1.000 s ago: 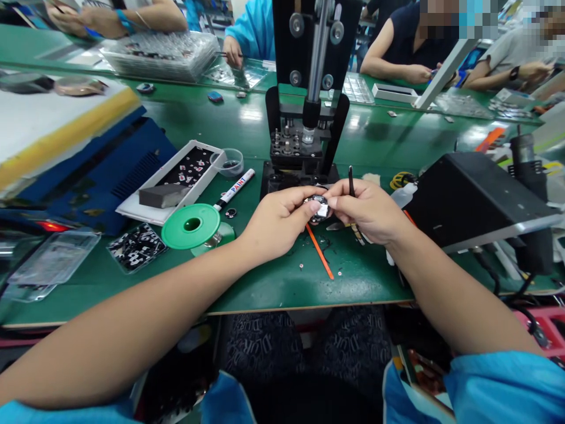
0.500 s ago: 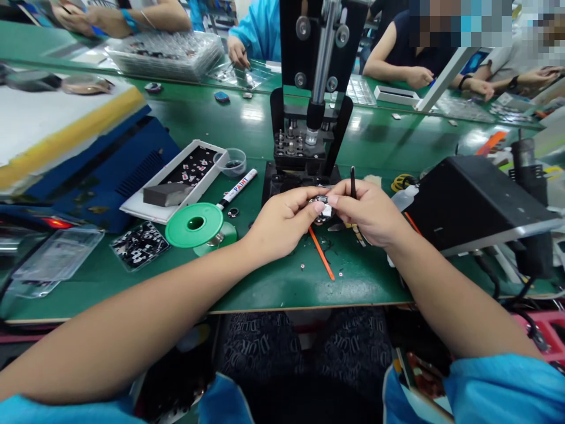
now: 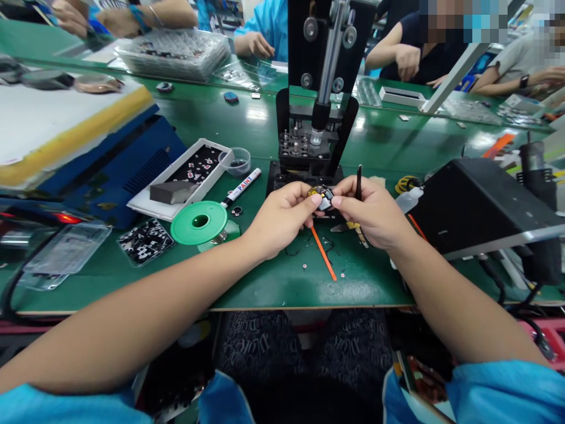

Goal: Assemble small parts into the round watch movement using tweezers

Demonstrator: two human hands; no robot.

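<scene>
Between both hands is a small round electronic assembly [image 3: 325,203], with a dark rim, a pale block and an amber patch. My left hand [image 3: 286,221] pinches its left side between thumb and fingers. On the right edge, the thumb and forefinger of my right hand [image 3: 373,209] close on the same assembly. A slim black tool [image 3: 359,181] stands up out of my right hand; its lower end is hidden, so I cannot tell its kind. Beneath the hands, an orange stick [image 3: 323,254] lies on the green bench [image 3: 269,288].
A black press [image 3: 304,144] rises just behind the hands. Leftward are a green solder spool [image 3: 185,221], a paint marker [image 3: 242,187], a white parts tray [image 3: 152,209] and a blue machine [image 3: 145,159]. A black box-shaped device [image 3: 477,206] stands right. Co-workers sit opposite.
The round assembly has tilted between my fingers, and its amber patch now shows. Both hands stay closed on it. The whole view has shifted slightly, and co-workers' hands opposite have moved.
</scene>
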